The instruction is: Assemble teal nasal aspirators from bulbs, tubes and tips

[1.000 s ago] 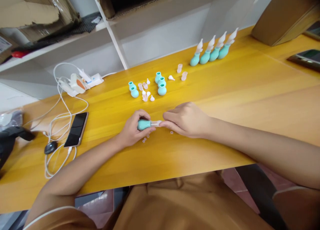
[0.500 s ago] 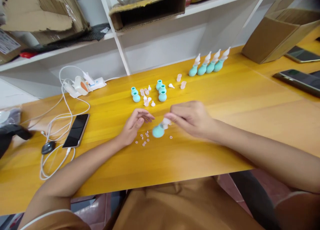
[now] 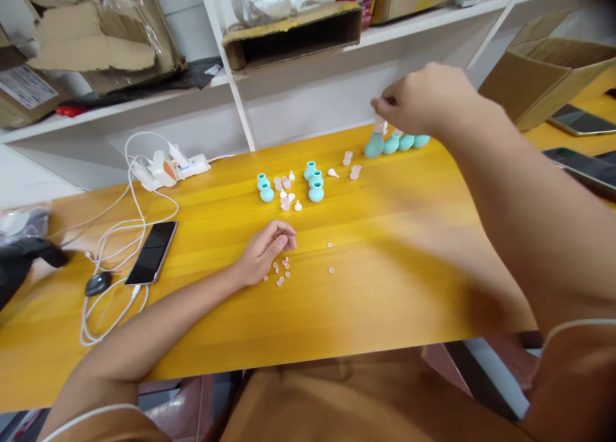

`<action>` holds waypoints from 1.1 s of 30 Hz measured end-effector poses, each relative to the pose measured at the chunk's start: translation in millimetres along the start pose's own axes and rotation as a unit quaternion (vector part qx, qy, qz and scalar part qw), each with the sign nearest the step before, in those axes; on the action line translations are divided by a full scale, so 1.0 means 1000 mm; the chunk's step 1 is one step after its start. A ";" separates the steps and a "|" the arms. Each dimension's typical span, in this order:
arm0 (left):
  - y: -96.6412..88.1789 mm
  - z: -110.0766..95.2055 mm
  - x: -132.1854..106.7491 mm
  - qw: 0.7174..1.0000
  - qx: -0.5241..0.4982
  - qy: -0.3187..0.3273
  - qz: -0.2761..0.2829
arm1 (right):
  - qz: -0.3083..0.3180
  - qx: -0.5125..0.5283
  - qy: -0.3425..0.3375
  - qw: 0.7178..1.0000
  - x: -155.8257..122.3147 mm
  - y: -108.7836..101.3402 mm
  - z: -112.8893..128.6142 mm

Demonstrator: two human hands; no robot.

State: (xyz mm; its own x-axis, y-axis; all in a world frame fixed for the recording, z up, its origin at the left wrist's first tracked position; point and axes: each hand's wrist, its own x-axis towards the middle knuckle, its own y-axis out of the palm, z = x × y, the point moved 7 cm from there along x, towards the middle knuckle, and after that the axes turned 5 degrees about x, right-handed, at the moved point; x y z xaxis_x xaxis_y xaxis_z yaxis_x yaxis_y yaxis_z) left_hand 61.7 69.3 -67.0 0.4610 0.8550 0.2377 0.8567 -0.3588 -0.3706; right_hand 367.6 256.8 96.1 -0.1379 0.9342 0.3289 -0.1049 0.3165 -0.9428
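My right hand [image 3: 409, 102] is closed around the pale upper part of a nasal aspirator with a teal bulb [image 3: 374, 145], at the left end of a row of similar teal aspirators [image 3: 407, 142]. The fingers hide its tip. My left hand [image 3: 268, 251] rests on the table with fingers loosely curled and thumb apart, holding nothing. Beside it lie several small pale rings [image 3: 287, 266], with two more rings farther right. Beyond my left hand stand open teal bulbs [image 3: 316, 192], white nozzle tips [image 3: 298, 206] and clear pinkish connectors [image 3: 355, 172].
On the left are a phone [image 3: 153, 253], white cables [image 3: 102, 249], a small black device [image 3: 98, 283] and a power strip [image 3: 192, 165]. A cardboard box [image 3: 534, 76] and more phones [image 3: 584, 119] are at the right. Shelves [image 3: 418, 34] with cartons run along the back.
My right hand has carried the nasal aspirator from the table's middle to the far right, beside the row. My left hand stays near the rings, its fingers curled slightly more.
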 end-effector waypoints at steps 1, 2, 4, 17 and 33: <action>0.000 0.000 0.000 1.000 0.005 -0.002 0.001 | 0.023 -0.005 0.005 1.000 0.010 0.012 -0.001; 0.000 0.000 0.000 1.000 0.010 -0.002 0.003 | 0.042 -0.012 0.007 0.999 0.020 0.023 -0.001; 0.000 -0.001 0.000 1.000 0.020 -0.003 0.004 | 0.076 -0.032 0.016 0.996 0.035 0.041 -0.003; 0.004 -0.011 0.002 0.999 0.050 0.013 0.018 | 0.114 -0.053 0.048 0.991 0.061 0.080 -0.023; 0.002 -0.015 0.003 0.995 0.101 0.013 0.011 | 0.118 -0.061 0.052 0.990 0.064 0.077 -0.019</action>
State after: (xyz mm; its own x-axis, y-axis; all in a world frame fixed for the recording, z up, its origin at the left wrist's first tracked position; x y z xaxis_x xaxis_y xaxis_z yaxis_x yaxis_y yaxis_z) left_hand 68.5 65.8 -54.0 0.4868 0.8368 0.2506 0.7839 -0.2919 -0.5480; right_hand 369.2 344.0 43.7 -0.0412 0.9944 0.0975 0.0380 0.0991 -0.9944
